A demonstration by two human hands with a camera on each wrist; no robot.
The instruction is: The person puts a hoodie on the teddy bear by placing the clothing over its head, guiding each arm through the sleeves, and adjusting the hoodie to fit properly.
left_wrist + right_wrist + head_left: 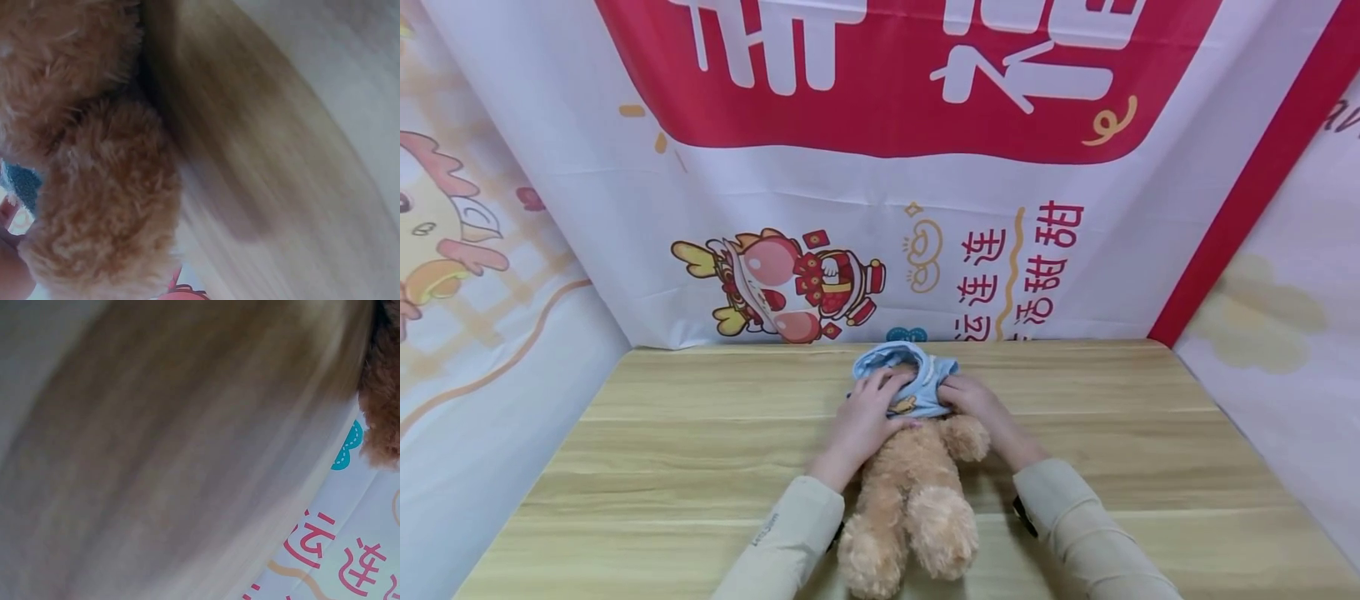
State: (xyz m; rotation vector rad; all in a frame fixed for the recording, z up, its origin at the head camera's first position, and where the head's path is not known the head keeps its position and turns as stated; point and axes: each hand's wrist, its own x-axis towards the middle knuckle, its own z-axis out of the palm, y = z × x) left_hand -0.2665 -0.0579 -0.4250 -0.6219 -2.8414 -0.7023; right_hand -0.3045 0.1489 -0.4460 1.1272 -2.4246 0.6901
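Observation:
A light-brown plush bear [917, 462] lies on the table with its legs toward me. Small blue doll clothes [929, 398] with a yellow print cover its head end, and the bear's face is hidden. My left hand [863, 418] grips the left side of the clothes, its thumb lying on the bear's upper body. On the other side my right hand [976, 403] holds the edge of the clothes, fingertips partly hidden in the fabric. Brown fur [106, 206] fills the left of the left wrist view; a little fur [382, 406] shows at the right wrist view's edge.
The wood-grain table [700, 467] runs back to a hanging white cloth [587, 192] with red lettering and a cartoon figure. Printed cloth also hangs at the left and right sides. The bear's head end lies near the table's back edge.

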